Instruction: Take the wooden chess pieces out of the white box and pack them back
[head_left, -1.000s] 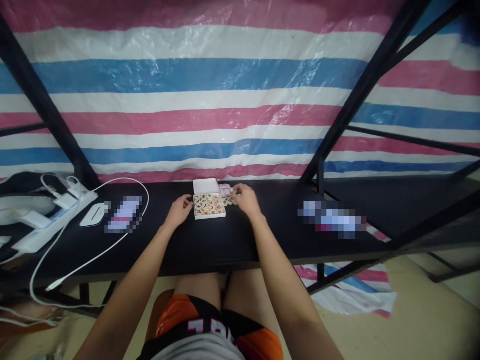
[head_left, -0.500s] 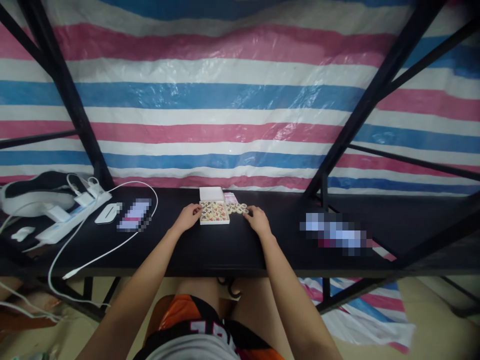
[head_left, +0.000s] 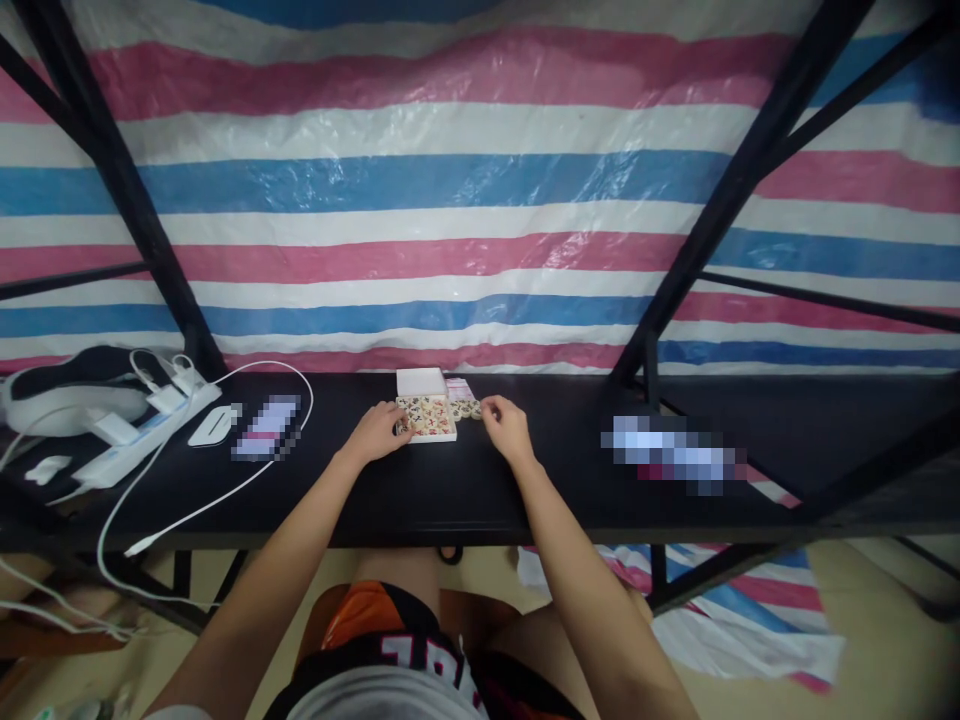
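A white open box (head_left: 427, 437) sits on the black desk, filled with round Chinese chess pieces (head_left: 429, 413) marked in red and dark characters. At its left side, my left hand (head_left: 379, 432) curls round the edge, thumb at the front corner and fingertips over the rim. Right of the box lies a short row of loose Chinese chess pieces (head_left: 466, 410). My right hand (head_left: 508, 428) is closed at the right end of that row, its fingertips against the end piece, partly hiding it. Behind the pieces is a pinkish printed paper (head_left: 459, 389).
The box's white lid (head_left: 420, 382) stands behind it. On the left lie a power strip (head_left: 142, 435) with chargers, a white cable (head_left: 210, 505), a blurred phone (head_left: 266, 428) and a white headset (head_left: 75, 395). Black frame posts (head_left: 694, 250) rise at both sides. Another blurred item (head_left: 667, 452) lies right.
My left hand has shifted right, its fingers now over the box's left edge. My right hand has moved slightly left and up, and fewer loose pieces show. The view has shifted a little.
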